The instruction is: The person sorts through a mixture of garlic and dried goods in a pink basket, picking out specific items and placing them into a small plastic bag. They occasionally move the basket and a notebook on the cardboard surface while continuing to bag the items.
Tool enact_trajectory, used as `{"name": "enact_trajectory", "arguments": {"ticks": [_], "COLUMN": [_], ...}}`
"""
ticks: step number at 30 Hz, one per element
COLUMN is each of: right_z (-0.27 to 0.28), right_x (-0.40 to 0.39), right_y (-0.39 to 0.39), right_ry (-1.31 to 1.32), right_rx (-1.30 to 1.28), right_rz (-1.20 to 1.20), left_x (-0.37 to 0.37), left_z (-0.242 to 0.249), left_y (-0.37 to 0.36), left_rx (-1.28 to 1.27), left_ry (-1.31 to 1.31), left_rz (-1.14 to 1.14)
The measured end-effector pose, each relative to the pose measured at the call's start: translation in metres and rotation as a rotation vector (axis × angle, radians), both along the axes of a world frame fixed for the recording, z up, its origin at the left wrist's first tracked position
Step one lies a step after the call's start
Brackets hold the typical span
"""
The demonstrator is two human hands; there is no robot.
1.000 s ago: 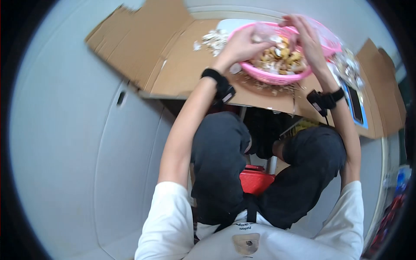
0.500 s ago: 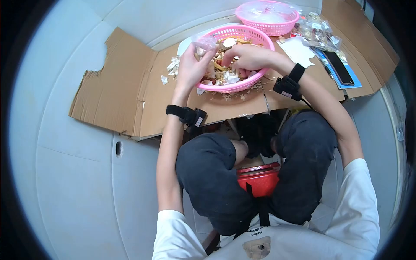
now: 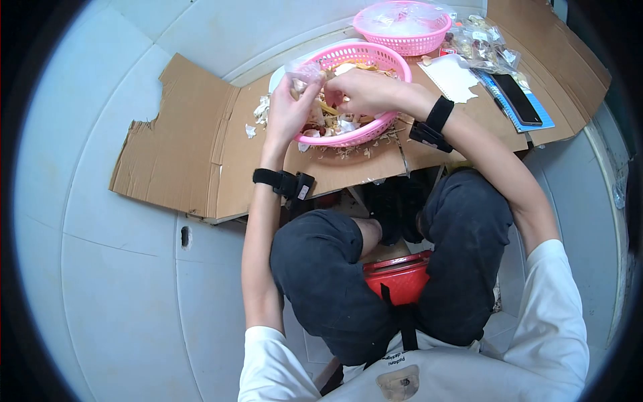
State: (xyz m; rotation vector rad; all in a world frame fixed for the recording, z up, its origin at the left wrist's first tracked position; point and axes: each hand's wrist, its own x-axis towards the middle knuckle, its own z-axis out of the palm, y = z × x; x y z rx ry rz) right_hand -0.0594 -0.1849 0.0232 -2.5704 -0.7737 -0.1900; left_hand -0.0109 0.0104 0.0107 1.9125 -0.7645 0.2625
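Sorting at upper centre: a small clear bag (image 3: 303, 67) is pinched by the left hand (image 3: 289, 110); the right hand (image 3: 362, 90), curled over the pink basket (image 3: 375, 127), is best kept low; its contents cannot be told.

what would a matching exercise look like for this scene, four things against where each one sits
Things:
1. near pink basket
2. far pink basket
3. black phone
4. red stool

Places:
A. under the seated person, between the knees
B. at the far edge of the cardboard, lined with clear plastic
C. under both hands, full of mixed scraps
D. on a blue-edged sheet at the right

Pairs: 1-C, 2-B, 3-D, 4-A
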Motion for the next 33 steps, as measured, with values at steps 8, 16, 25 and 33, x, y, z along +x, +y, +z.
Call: {"name": "enact_trajectory", "arguments": {"ticks": [8, 16, 25, 33], "right_z": [-0.003, -0.003, -0.006, -0.005], "right_x": [0.013, 0.022, 0.023, 0.017], "right_y": [0.023, 0.002, -0.006, -0.005], "right_ry": [0.172, 0.215, -0.05, -0.085], "right_rx": [-0.123, 0.36, 0.899, 0.745], "right_rz": [0.022, -0.18, -0.147, 0.029], "left_x": [0.004, 0.003, -0.006, -0.009], "left_z": [-0.002, -0.002, 0.0, 0.002], "left_y": [-0.001, 0.001, 0.0, 0.0], "left_rx": [-0.179, -0.092, 0.146, 0.203], "left_ry": [-0.066, -0.045, -0.054, -0.085], "left_rz": [-0.04, -0.005, -0.038, -0.058]}}
